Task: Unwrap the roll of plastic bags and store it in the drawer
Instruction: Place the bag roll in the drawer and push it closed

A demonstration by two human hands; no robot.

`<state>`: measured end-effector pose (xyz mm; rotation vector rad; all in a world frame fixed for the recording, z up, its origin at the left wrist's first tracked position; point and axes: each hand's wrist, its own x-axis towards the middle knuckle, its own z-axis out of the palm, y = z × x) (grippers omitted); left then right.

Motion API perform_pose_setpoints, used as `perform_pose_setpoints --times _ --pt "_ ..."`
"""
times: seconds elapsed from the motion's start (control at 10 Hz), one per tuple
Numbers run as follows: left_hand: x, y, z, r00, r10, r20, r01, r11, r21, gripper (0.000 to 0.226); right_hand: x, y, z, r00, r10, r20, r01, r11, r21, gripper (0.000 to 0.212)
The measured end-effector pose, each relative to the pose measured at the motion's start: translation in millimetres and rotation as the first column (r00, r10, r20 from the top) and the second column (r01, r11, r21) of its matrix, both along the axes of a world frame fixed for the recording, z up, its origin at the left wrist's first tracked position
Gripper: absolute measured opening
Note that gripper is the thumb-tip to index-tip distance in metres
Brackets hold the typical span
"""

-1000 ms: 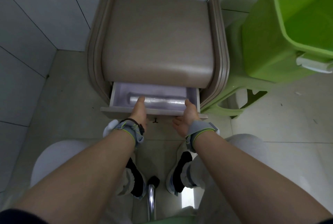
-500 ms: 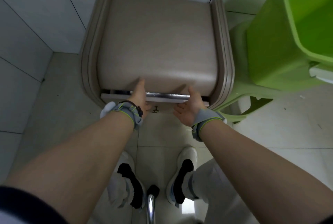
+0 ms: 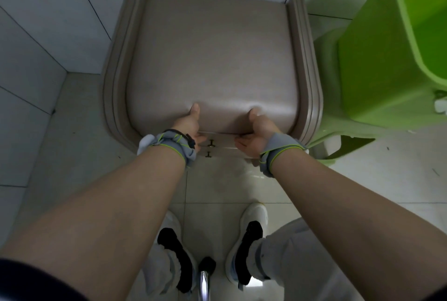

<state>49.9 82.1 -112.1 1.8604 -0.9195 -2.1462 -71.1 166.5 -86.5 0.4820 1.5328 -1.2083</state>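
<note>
Drawer front of pale wood (image 3: pixel 223 142) sits flush in the beige cabinet (image 3: pixel 212 63); left hand (image 3: pixel 189 124) and right hand (image 3: pixel 257 135) press on it with open fingers, thumbs resting above on the cabinet top.

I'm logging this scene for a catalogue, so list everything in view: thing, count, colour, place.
Cabinet: one, beige-brown, against the tiled wall, centre.
Drawer front: one, pale beige, at the cabinet's near edge, pushed in; contents hidden.
Drawer knobs: two, dark metal, between the hands.
Bin: one, bright green, right of the cabinet.
Wall tiles: many, white, behind and to the left.
Floor tiles: many, pale grey, below.
Shoes: two, white and black, bottom centre.
Wristbands: two, grey with green trim, one per wrist.
Left hand: one, thumb on the cabinet top, fingers at the drawer front.
Right hand: one, same pose.
</note>
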Motion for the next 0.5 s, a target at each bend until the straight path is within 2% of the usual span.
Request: perform_pose_setpoints --times 0.2,0.5 --pt "1 5 1 1.000 -0.004 0.002 0.004 1.000 -0.018 0.071 7 9 -1 0.998 0.047 -0.038 -0.047 0.999 0.013 0.073" --pt "12 18 17 0.995 -0.103 0.007 0.103 0.994 0.024 0.085 10 28 20 0.985 0.152 -0.078 -0.154 0.988 -0.028 0.061"
